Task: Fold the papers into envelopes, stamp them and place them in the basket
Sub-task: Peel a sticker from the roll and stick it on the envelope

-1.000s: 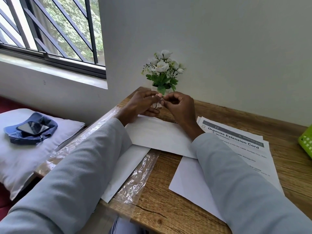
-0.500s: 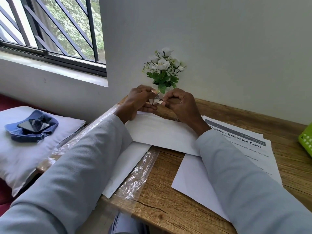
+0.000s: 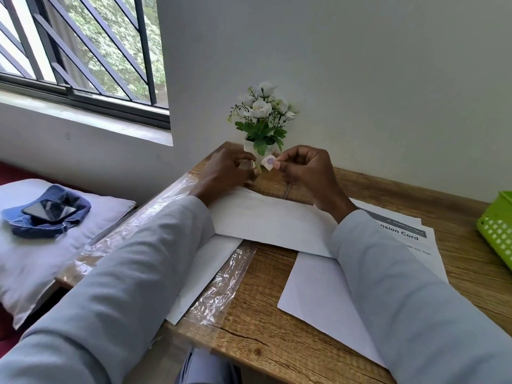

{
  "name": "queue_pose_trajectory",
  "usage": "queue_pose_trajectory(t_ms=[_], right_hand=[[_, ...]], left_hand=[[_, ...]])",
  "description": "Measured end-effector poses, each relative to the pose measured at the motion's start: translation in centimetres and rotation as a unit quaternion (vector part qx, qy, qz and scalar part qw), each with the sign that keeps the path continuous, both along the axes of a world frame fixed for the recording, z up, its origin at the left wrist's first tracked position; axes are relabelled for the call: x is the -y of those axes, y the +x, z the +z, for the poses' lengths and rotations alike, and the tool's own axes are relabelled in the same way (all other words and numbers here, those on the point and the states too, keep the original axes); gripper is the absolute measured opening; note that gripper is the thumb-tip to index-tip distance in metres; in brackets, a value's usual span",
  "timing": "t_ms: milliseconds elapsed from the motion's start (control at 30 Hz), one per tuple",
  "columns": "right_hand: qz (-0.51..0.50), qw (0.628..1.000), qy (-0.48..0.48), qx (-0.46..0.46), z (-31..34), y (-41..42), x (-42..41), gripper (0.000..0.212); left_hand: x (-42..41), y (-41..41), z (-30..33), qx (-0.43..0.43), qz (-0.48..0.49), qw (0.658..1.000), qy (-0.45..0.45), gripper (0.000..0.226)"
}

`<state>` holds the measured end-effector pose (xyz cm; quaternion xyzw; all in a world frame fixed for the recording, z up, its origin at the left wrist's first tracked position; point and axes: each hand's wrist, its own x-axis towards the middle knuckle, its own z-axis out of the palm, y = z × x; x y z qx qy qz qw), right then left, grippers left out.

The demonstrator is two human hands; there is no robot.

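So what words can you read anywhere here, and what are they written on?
"nsion Cord": bold heading on the printed sheet under the right sleeve; its beginning is hidden.
Dark banner above that heading: pale lettering, too blurred to read.
Small lines below the heading: too small to read.
Stamp pinched by the right hand: a purple round mark, no legible words.
Nothing else carries readable text.

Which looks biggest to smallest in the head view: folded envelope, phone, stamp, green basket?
1. Folded envelope, partly under both sleeves.
2. Phone, on the blue cloth.
3. Stamp, pinched by the right hand.
Green basket is cut off by the frame edge, so I won't rank it.
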<state>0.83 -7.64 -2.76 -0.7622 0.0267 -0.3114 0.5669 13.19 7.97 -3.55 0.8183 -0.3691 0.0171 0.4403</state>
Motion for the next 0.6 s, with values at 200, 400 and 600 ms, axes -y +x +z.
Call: queue_pose_trajectory(t_ms=[200,400,600], right_hand=[[0.023,0.994,0.065,-0.09,2.0,-2.3,1.4,0.015],[0.022,0.989,0.036,-0.143,3.2,-6.2,2.5,0.015],[0.01,0.987,0.039,-0.156,3.5,-10.8,3.7,0.022]], left_hand=[[0.6,0.2,-0.2,0.101,0.004,0.988,0.117,0.042],[1.4,-1.4,0.4,0.161,-0.037,0.974,0.158,0.059],[3.6,-6.5,2.6,0.161,-0.216,0.948,0.171,0.037]])
